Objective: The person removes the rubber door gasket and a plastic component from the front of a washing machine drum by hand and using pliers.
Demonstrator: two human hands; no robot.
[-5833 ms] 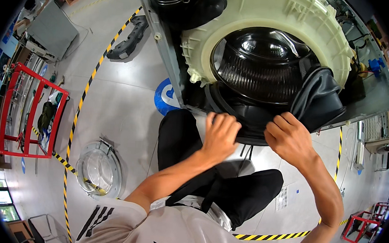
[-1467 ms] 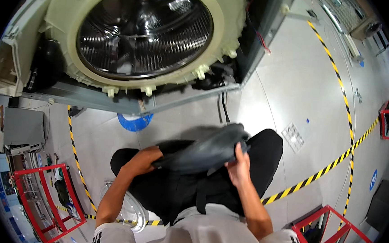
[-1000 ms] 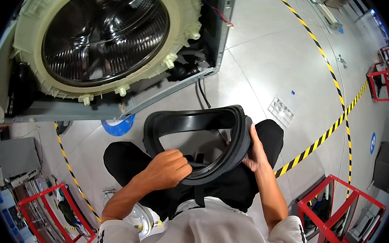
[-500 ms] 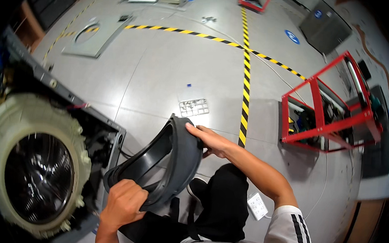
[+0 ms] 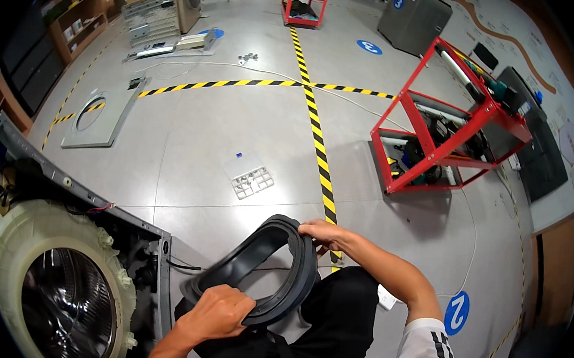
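Between my two hands is a dark grey rubber door gasket, a thick ring tilted above my lap. My left hand is closed round its near left rim, knuckles up. On the upper right rim, my right hand grips with the thumb on top; its other fingers are partly hidden behind the ring. To my left stands an opened front-loading washing machine, its pale plastic tub and shiny metal drum exposed. The gasket is apart from the tub.
A compartment box of small parts lies on the floor ahead. The washer's front panel lies farther left. A red tool cart stands at right; a white cable crosses the floor. A white power strip lies beside my knee.
My view has tilted up and swung right, showing more of the room. Both hands still hold the gasket, which has turned a little and shows more of its opening.
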